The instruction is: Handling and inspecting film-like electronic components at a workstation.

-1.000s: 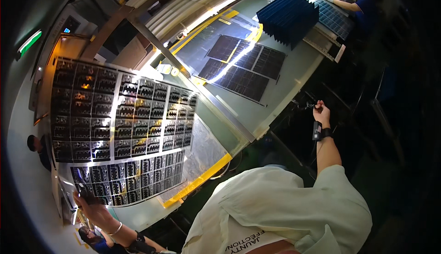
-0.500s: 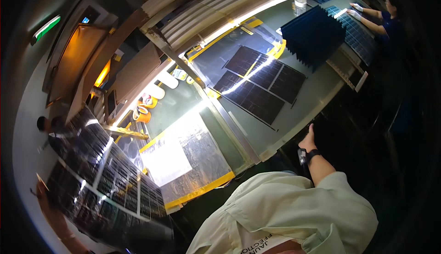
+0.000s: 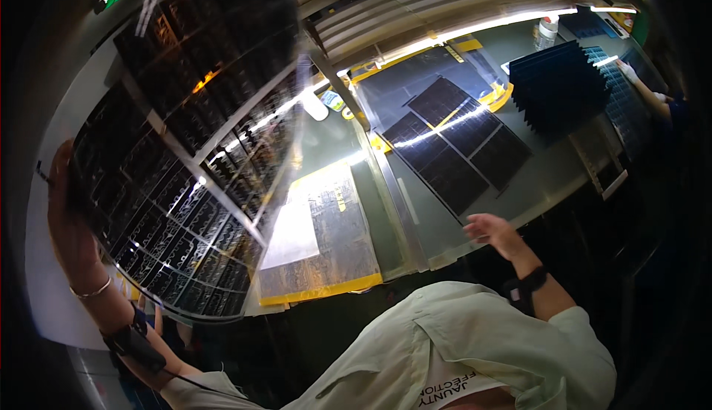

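A large, glossy dark solar panel (image 3: pixel 185 210) with pale dividing strips stands raised and tilted on my left, bowed by the lens. My left hand (image 3: pixel 70 210) grips its left edge, some fingers hidden behind it. My right hand (image 3: pixel 495 233) is empty, fingers loosely apart, just off the front edge of the worktable. Closest to it on the table lies a group of flat dark panels (image 3: pixel 430 156), crossed by a bright reflection.
A yellow-taped board (image 3: pixel 348 250) bears a white sheet (image 3: pixel 295 232). A metal divider (image 3: pixel 397 210) runs across the table. Farther right stand a pleated dark-blue rack (image 3: pixel 556 83) and a clear bottle (image 3: pixel 546 33). At far right, a co-worker's gloved hand (image 3: pixel 627 71) touches blue panels.
The panel in my left hand has risen and swung right, covering the left background. My right hand has come in over the table edge, its fingers bending. The view has shifted left.
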Demonstrator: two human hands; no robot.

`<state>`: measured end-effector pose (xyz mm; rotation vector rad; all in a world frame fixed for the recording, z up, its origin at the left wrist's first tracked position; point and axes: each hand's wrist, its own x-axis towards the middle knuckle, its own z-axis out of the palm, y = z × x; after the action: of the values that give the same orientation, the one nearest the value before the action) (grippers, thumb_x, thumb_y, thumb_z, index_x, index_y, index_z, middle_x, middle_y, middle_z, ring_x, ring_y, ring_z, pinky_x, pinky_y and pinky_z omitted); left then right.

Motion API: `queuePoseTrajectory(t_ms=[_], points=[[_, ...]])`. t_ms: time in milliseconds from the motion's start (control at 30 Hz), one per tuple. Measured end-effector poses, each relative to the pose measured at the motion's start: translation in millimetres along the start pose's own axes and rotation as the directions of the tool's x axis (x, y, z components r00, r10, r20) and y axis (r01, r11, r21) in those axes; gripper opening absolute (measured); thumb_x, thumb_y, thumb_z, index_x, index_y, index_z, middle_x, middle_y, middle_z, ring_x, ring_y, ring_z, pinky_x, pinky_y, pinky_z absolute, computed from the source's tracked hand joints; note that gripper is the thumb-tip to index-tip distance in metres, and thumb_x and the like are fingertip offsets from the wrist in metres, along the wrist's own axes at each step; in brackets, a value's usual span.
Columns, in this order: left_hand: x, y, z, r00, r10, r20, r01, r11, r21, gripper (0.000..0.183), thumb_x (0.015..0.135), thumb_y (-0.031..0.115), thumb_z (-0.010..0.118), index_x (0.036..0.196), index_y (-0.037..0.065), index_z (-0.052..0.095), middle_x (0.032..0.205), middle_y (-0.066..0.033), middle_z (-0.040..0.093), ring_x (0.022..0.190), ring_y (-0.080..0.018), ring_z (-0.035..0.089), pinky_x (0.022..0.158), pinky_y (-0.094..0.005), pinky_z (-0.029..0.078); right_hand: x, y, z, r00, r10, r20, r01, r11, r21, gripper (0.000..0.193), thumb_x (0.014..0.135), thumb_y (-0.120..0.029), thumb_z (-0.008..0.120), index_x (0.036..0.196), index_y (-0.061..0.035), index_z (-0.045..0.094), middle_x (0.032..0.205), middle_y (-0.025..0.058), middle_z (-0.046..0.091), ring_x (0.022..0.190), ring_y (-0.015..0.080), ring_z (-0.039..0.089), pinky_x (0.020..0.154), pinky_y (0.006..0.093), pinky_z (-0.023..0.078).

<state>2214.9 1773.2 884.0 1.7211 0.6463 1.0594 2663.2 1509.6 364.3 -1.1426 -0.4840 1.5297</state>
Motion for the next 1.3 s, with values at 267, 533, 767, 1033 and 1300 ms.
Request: queuePoseTrajectory(t_ms=[267,533,767,1033,1300], points=[[-14.9,-85.9,37.9,0.978,-0.17,-0.117,0.123,0.935,-0.333,0.029,0.094,0.019,0.053,0.115,0.001,0.058,0.112,-0.0102,0.063,0.102,-0.0221,0.06,0.091,-0.0369,0.05,52.4,-6.4,131.2,0.849,-0.059,0.525,0.022,0.997,0.078,0.07,0.088,-0.044,0.057,0.139,-0.0041,0.03,0.139,0.0145,0.04,0.12,0.0243,0.048,0.104,0.0422,0.035],[-66.5,-332.7,94.8,0.912,-0.389,-0.133,0.225,0.742,-0.631,0.028,0.095,0.022,0.049,0.115,0.004,0.055,0.103,-0.0075,0.062,0.09,-0.0186,0.061,0.079,-0.033,0.052,47.4,-6.8,53.2,0.989,-0.138,0.043,0.119,0.946,0.303,0.029,0.091,-0.019,0.058,0.108,0.0039,0.057,0.098,0.0195,0.065,0.085,0.0247,0.066,0.08,0.0382,0.053],[-34.2,-501.3,216.2,0.754,-0.657,-0.009,0.501,0.583,-0.639,0.03,0.095,0.027,0.051,0.117,0.008,0.054,0.106,-0.0113,0.061,0.091,-0.0239,0.061,0.076,-0.0374,0.051,32.3,27.9,-44.8,0.905,0.019,-0.424,0.078,0.974,0.21,0.016,0.092,-0.018,0.055,0.096,-0.0024,0.054,0.096,0.0145,0.066,0.075,0.0194,0.065,0.063,0.0319,0.056],[-82.8,-567.2,346.2,0.635,-0.689,-0.35,0.718,0.693,-0.061,0.094,0.072,0.049,0.073,0.13,-0.013,0.034,0.13,-0.0284,0.044,0.122,-0.0359,0.044,0.102,-0.0386,0.035,76.3,28.5,-78.1,0.831,0.137,-0.539,0.066,0.938,0.341,0.028,0.091,-0.013,0.055,0.11,-0.0024,0.038,0.095,0.0178,0.064,0.065,0.0236,0.065,0.054,0.033,0.057],[-123.8,-510.1,409.1,0.853,-0.332,0.403,-0.191,0.521,0.832,0.083,0.071,0.061,0.064,0.141,0.027,0.035,0.151,-0.0105,0.019,0.14,-0.0356,0.012,0.105,-0.0627,0.015,48.7,-14.9,-86.9,0.813,0.527,-0.247,-0.581,0.753,-0.308,0.035,0.089,-0.027,0.06,0.083,0.0075,0.06,0.072,0.0189,0.066,0.071,0.0279,0.069,0.054,0.034,0.056]])
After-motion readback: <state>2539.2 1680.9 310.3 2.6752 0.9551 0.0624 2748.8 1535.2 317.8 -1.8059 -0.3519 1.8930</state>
